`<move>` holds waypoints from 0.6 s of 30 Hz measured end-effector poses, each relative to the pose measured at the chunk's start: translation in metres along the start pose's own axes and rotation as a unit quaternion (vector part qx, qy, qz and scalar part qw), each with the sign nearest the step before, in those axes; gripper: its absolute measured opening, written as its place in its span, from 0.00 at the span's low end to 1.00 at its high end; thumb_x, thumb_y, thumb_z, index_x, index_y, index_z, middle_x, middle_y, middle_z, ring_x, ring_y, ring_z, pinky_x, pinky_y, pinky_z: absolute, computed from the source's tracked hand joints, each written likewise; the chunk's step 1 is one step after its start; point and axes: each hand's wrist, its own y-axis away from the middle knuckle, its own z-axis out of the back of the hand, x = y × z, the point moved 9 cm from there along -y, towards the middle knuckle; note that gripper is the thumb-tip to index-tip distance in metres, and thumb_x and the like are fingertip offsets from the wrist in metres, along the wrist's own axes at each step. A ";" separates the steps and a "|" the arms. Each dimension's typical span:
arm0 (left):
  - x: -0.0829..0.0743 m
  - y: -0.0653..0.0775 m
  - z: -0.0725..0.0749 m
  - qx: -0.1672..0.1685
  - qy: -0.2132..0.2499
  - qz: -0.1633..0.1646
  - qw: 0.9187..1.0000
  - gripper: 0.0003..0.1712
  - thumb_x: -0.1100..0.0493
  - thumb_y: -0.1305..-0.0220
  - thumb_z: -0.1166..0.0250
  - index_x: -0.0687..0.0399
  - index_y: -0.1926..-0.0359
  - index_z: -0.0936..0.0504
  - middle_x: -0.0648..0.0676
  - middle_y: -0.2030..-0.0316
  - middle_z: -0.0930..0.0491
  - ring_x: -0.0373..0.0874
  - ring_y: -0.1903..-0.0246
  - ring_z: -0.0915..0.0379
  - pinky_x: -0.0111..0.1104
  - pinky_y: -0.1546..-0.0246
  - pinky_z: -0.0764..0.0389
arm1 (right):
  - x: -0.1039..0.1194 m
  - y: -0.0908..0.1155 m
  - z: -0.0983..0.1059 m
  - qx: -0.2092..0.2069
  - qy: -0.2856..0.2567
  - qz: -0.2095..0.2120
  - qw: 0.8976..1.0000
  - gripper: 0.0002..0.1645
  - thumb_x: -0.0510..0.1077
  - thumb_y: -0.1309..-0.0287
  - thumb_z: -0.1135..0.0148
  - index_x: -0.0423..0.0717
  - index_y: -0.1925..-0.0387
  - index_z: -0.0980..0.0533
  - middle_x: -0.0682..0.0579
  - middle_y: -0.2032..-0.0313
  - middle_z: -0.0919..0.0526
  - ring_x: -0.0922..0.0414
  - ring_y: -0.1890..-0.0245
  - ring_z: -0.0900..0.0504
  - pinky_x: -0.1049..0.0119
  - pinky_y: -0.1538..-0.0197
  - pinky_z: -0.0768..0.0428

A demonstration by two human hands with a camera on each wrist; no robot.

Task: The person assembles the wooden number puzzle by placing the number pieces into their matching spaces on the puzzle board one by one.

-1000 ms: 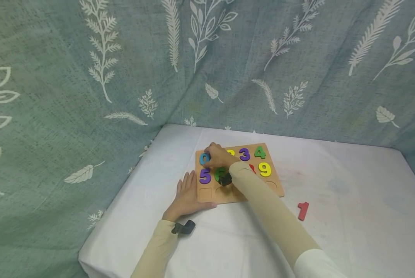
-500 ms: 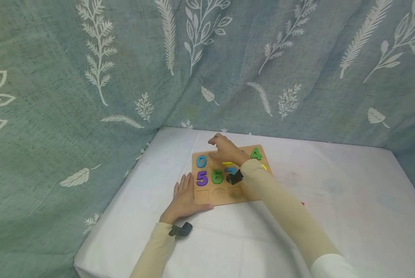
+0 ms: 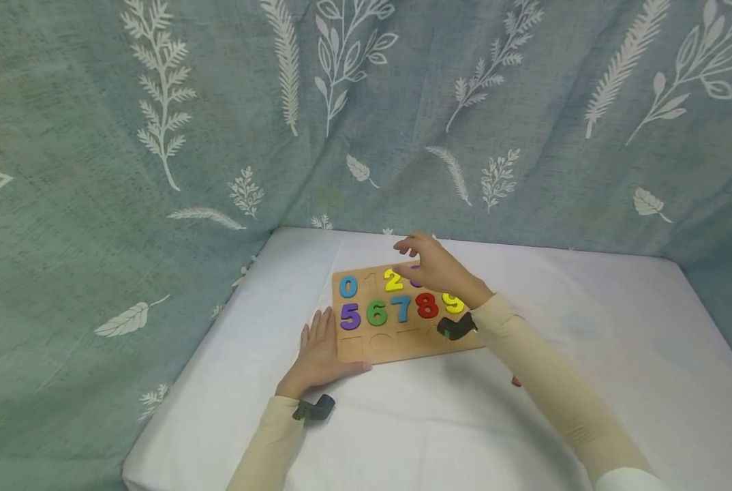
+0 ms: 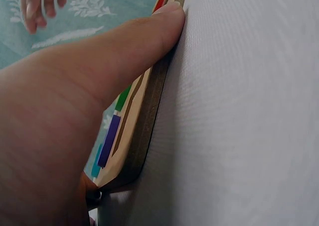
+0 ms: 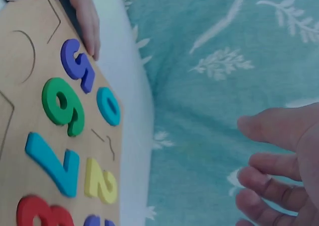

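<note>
A wooden number board point(image 3: 412, 343) lies on the table, with coloured numerals set in it, among them a blue 0 point(image 3: 342, 286), a yellow 2 point(image 5: 89, 178) and a red 8 point(image 3: 427, 314). Between the 0 and the 2 shows a recess shaped like a 1. My left hand point(image 3: 319, 358) rests at the board's near left corner, fingers along the left side, thumb along the near edge. Above the board's far side hovers my right hand point(image 3: 437, 267), fingers loosely bent, holding nothing; it hides part of the top row.
A red number piece point(image 3: 516, 381) lies on the white tablecloth point(image 3: 378, 436) right of the board, mostly hidden by my right forearm. Shape recesses line the board's near row. A leaf-patterned curtain point(image 3: 219, 123) hangs behind and to the left of the table.
My right hand has left the 0, lifted and moved right above the board. The red 1 on the cloth has become mostly covered by the forearm. My left hand keeps its place at the board.
</note>
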 end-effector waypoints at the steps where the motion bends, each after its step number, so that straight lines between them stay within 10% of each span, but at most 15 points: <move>1: 0.001 0.000 0.000 -0.001 0.001 0.001 1.000 0.87 0.17 0.59 0.28 0.59 0.17 0.66 0.61 0.16 0.66 0.59 0.16 0.79 0.60 0.18 0.73 | 0.000 0.006 0.004 -0.002 0.000 -0.004 1.000 0.27 0.46 0.33 0.32 0.38 0.37 0.23 0.42 0.43 0.20 0.43 0.44 0.21 0.48 0.43 0.17; 18: 0.000 0.000 -0.001 -0.019 0.005 -0.012 1.000 0.87 0.18 0.61 0.27 0.61 0.17 0.64 0.64 0.16 0.64 0.63 0.17 0.75 0.63 0.19 0.70 | -0.036 0.120 0.062 -0.092 0.051 -0.085 0.991 0.28 0.44 0.35 0.29 0.37 0.38 0.23 0.40 0.46 0.18 0.44 0.49 0.20 0.44 0.43 0.19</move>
